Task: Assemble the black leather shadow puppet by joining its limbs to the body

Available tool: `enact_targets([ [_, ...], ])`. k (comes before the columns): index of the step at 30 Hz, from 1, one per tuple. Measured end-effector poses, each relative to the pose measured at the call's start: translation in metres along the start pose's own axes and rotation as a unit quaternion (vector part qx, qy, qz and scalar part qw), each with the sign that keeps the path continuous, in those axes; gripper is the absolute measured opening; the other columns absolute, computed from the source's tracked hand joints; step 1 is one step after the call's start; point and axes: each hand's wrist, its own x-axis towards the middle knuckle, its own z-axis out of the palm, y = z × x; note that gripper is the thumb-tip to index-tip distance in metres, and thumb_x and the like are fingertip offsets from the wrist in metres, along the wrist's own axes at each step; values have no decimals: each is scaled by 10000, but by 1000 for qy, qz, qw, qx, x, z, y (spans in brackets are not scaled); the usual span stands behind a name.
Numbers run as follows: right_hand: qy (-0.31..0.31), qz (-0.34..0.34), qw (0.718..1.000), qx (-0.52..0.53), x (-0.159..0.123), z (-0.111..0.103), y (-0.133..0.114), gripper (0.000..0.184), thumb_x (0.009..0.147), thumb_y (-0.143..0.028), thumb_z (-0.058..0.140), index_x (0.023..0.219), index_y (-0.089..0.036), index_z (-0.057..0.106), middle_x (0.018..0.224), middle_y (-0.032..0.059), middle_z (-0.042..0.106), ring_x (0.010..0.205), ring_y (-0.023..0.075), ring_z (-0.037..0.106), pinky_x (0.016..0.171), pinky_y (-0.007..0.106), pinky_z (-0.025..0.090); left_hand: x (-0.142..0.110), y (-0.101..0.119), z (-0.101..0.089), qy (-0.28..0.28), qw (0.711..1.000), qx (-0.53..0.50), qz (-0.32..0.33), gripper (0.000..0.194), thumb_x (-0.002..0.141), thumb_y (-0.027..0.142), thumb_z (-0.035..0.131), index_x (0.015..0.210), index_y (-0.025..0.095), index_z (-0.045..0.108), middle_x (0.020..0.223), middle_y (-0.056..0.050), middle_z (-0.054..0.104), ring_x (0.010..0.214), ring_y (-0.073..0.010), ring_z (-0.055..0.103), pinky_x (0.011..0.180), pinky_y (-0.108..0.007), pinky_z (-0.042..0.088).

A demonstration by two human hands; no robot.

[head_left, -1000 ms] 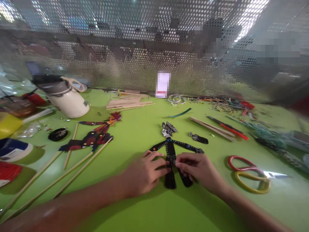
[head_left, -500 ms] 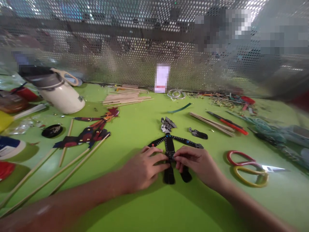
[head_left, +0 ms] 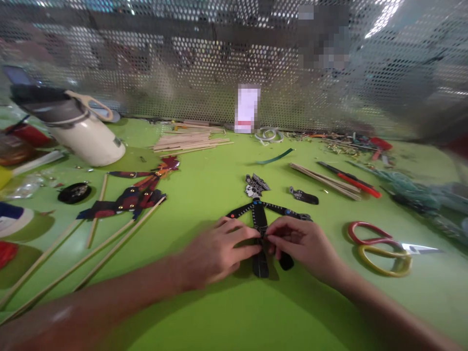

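Observation:
A black jointed shadow puppet point(head_left: 259, 215) lies flat on the green table, its pale profile face and patterned headdress pointing away from me. Small blue and orange dots mark its arms. My left hand point(head_left: 222, 248) rests over its waist and one leg, fingers stretched out and spread. At the other hip, my right hand point(head_left: 298, 241) pinches the puppet between thumb and fingertips; anything small inside the pinch is hidden. Both hands partly cover the arms and upper legs. A separate black patterned piece point(head_left: 305, 196) lies beyond my right hand.
Red-and-yellow-handled scissors point(head_left: 383, 248) lie at right, near a red-and-black cutter point(head_left: 358, 185) and thin sticks point(head_left: 325, 181). A dark red puppet on rods point(head_left: 127, 201) lies left, near a black dish point(head_left: 74, 193) and tilted white mug point(head_left: 87, 139). More sticks point(head_left: 190, 140) lie behind.
The view has tilted so that the table things sit higher in the picture. Both hands stay at the puppet's waist, with the right fingers shifting slightly.

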Motion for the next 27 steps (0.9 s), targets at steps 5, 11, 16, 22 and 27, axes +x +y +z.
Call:
enact_targets([
  [5,8,7,1000,-19,1,0,6,150,845,-306,713,880,-166,674,765,42,701,638,137,676,611,258,575,1,-2,-3,31,999,-14,11,296,959,83,546,1244,96,629,1246,-140,623,1126,-248,553,986,-463,504],
  [11,-2,-23,999,-24,-2,-1,8,143,876,-297,691,907,-159,668,744,44,690,613,134,656,578,260,566,3,8,-12,28,978,-120,-169,214,947,84,542,1099,135,684,1060,-86,642,995,-189,597,879,-348,535],
  [16,-1,-59,993,-98,-1,3,13,92,890,-268,662,886,-176,662,834,42,673,654,127,649,563,247,536,17,32,-15,-63,949,-23,-309,238,920,362,630,919,126,657,936,-91,637,821,-228,620,735,-399,557],
  [22,-7,-40,999,-18,4,8,20,146,864,-293,695,795,-180,634,743,7,633,590,120,623,555,265,525,31,45,5,-64,943,88,-315,442,773,442,793,986,92,627,1075,-189,635,1072,-387,599,902,-561,518],
  [27,-9,-45,999,-1,5,8,16,171,847,-315,714,769,-174,655,727,12,637,604,129,631,565,272,535,27,45,7,-49,929,46,-364,245,773,283,788,889,138,627,953,-105,635,918,-309,628,796,-465,537],
])
